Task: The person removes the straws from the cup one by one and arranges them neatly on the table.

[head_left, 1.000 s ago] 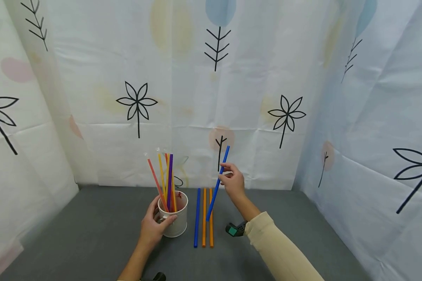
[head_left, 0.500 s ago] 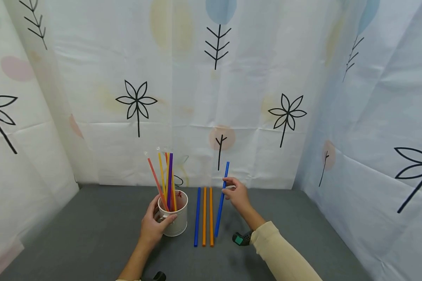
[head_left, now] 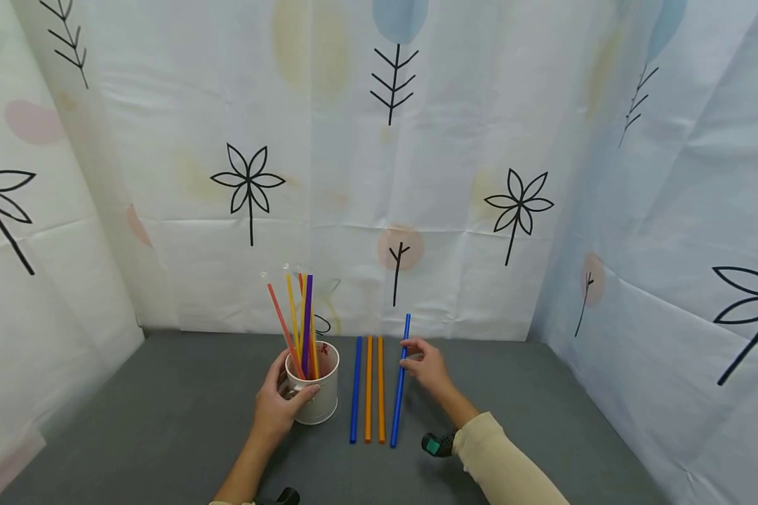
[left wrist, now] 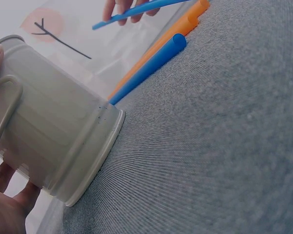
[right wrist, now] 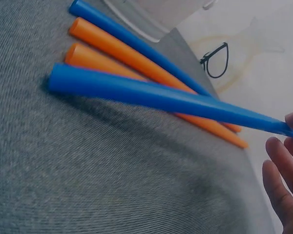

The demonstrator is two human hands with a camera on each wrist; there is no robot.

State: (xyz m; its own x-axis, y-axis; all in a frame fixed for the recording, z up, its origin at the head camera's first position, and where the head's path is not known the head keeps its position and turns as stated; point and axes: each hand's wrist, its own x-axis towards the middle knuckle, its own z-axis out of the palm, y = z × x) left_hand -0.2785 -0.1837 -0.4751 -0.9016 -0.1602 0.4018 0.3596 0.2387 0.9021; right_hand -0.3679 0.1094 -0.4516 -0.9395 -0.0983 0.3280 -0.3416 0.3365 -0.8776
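My left hand [head_left: 276, 408] grips a white metal mug [head_left: 323, 405] standing on the grey cloth, thumb across its front near the rim. Several straws lean inside it, among them a coral one [head_left: 282, 322], yellow ones and a purple one [head_left: 307, 315]. My right hand [head_left: 428, 370] pinches a blue straw [head_left: 399, 407] by its upper part. In the right wrist view this straw [right wrist: 151, 96] slants just over the cloth, casting a shadow. To its left lie a second blue straw [head_left: 356, 393] and two orange straws [head_left: 369, 393], side by side. The mug's handle [left wrist: 14, 107] shows in the left wrist view.
Grey cloth [head_left: 164, 421] covers the table. White curtains [head_left: 354, 175] with leaf and flower prints hang behind and at both sides. A dark wrist device with a green patch [head_left: 432, 446] sits by the right sleeve [head_left: 499, 456].
My right hand has brought the blue straw down and slightly right, from slanting over the orange straws to beside the row, near the cloth. The left hand and mug stay put.
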